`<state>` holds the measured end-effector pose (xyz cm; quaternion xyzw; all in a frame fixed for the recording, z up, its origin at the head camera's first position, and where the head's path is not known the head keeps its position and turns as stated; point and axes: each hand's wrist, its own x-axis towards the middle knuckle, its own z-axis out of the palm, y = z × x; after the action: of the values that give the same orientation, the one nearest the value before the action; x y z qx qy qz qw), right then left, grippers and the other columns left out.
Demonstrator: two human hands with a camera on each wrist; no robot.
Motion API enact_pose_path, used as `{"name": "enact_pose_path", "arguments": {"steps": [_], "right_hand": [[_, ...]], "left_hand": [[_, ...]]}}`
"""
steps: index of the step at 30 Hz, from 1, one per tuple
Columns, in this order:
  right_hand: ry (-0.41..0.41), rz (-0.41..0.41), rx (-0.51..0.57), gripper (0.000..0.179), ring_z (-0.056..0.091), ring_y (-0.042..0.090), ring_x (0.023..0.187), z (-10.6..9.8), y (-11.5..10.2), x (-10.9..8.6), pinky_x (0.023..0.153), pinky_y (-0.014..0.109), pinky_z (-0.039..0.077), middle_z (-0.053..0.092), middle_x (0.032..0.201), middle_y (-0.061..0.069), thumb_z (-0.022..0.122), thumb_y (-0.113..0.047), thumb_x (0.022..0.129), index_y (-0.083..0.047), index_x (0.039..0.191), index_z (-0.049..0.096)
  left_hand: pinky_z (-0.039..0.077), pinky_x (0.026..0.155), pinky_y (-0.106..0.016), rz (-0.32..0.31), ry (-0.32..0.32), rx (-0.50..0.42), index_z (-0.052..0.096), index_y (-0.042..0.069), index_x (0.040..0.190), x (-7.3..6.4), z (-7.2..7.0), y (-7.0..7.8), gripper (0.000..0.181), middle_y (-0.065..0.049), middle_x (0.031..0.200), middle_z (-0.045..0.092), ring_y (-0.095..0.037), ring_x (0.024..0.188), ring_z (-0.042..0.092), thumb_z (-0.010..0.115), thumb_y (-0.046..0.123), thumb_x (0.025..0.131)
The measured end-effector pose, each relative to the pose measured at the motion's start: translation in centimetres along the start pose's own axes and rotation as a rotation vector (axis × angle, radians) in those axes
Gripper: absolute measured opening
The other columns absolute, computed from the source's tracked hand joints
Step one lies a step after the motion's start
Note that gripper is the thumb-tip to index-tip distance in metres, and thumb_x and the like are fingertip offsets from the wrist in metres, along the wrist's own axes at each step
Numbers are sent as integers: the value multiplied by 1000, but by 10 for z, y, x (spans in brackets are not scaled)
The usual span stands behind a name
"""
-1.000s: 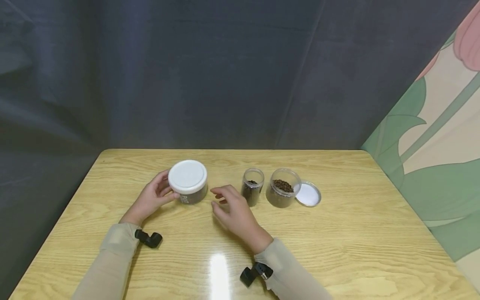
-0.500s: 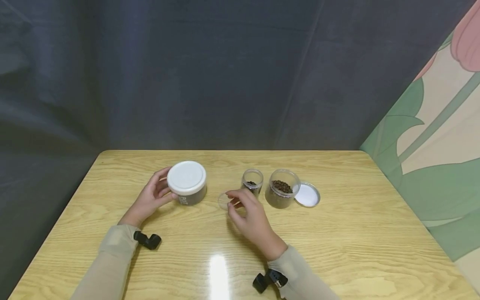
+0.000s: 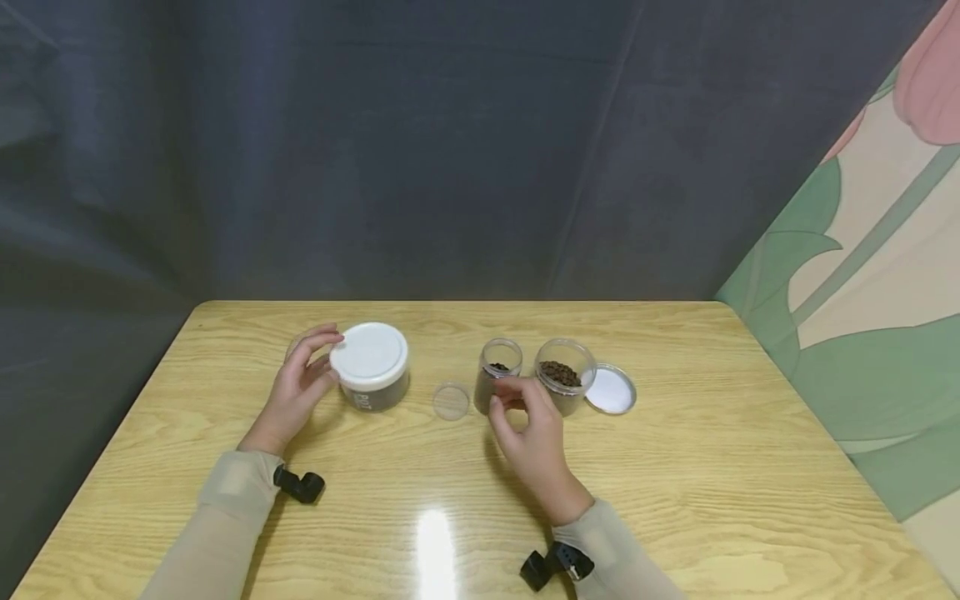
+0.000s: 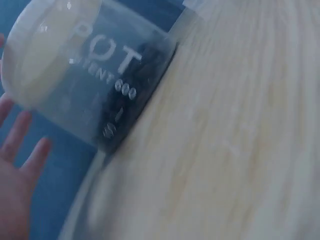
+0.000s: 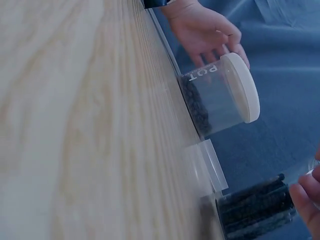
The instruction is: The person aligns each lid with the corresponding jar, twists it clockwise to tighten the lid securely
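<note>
A clear jar (image 4: 107, 75) marked POT, with dark bits at its bottom, carries a white lid (image 3: 369, 357). My left hand (image 3: 291, 390) is at its left side, fingers loosely extended, fingertips at the lid's edge. A small clear lid (image 3: 451, 402) lies flat right of that jar. Beyond it stands a narrow open jar (image 3: 491, 383) with dark contents. My right hand (image 3: 536, 433) is in front of this jar, thumb and forefinger bent with a gap between them. In the right wrist view its fingertips (image 5: 302, 197) are close to the narrow jar's mouth; contact is unclear.
A wider open jar (image 3: 564, 373) of brown granules stands right of the narrow one, partly behind my right hand. Against its right side lies a round lid (image 3: 611, 390), white inside. The wooden table (image 3: 675, 483) ends at a dark curtain (image 3: 450, 150); a floral panel (image 3: 885, 333) is at right.
My right hand has set the small clear lid on the table, let go of it and moved right to the narrow jar. My left fingers have loosened and shifted up beside the white lid.
</note>
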<state>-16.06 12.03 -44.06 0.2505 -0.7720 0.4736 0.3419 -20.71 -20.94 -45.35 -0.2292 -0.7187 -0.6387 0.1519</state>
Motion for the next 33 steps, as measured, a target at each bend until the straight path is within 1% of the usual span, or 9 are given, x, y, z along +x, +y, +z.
{"name": "enact_pose_path", "arguments": {"steps": [6,8,10,13,17,24,27,29,33], "right_hand": [[83,79,-18,33,65,30,84,-3,1,1,72,37,63,64,97,18,70,17,78,8,109,61],[94,126,-23,34,65,30,85,-3,2,0,74,37,63,63,99,19,71,16,79,9,110,59],[100,169,-33,36,64,31,88,-3,1,0,76,38,63,61,101,20,72,15,79,10,112,58],[95,227,-49,37,65,32,92,-4,1,-1,82,36,63,60,106,21,72,12,81,10,115,57],[73,305,-45,42,66,37,104,-5,-1,-1,94,37,59,60,117,24,72,8,83,11,122,56],[-16,431,-22,57,59,39,124,-4,-4,0,108,41,50,58,134,27,74,0,87,10,137,49],[-45,434,-31,60,57,40,127,-2,-3,0,110,43,48,57,136,28,73,-2,88,10,140,46],[-58,428,-42,60,57,40,128,-1,-3,0,111,45,47,58,136,28,73,-3,88,10,140,46],[-73,439,-41,58,55,41,129,0,-3,0,111,47,46,57,136,29,73,-3,89,9,140,48]], "left_hand": [[29,118,-24,59,111,216,64,-5,117,6,10,20,29,-19,147,41,-14,137,34,60,-15,89],[30,114,-22,106,145,278,65,-5,110,9,18,36,25,-22,142,45,-14,134,36,61,-15,87],[32,112,-21,159,180,288,65,-8,106,10,24,46,23,-27,138,46,-14,132,38,60,-17,85],[36,114,-22,228,203,216,63,-13,103,11,31,53,21,-23,134,48,-17,130,42,56,-19,84],[40,114,-27,284,165,159,64,-9,103,11,39,51,21,-11,134,49,-19,130,45,56,-16,84],[42,110,-26,442,12,281,68,2,109,10,68,62,28,-23,128,55,-32,123,52,61,-9,84],[39,112,-24,427,-83,278,66,2,118,6,78,63,38,-22,132,54,-39,123,50,63,-12,83],[37,114,-23,359,-142,277,64,2,123,2,84,64,41,-19,136,53,-37,126,49,65,-12,85],[40,116,-38,182,-235,298,60,5,132,-3,93,64,45,-13,144,49,-33,133,47,67,-6,89]]}}
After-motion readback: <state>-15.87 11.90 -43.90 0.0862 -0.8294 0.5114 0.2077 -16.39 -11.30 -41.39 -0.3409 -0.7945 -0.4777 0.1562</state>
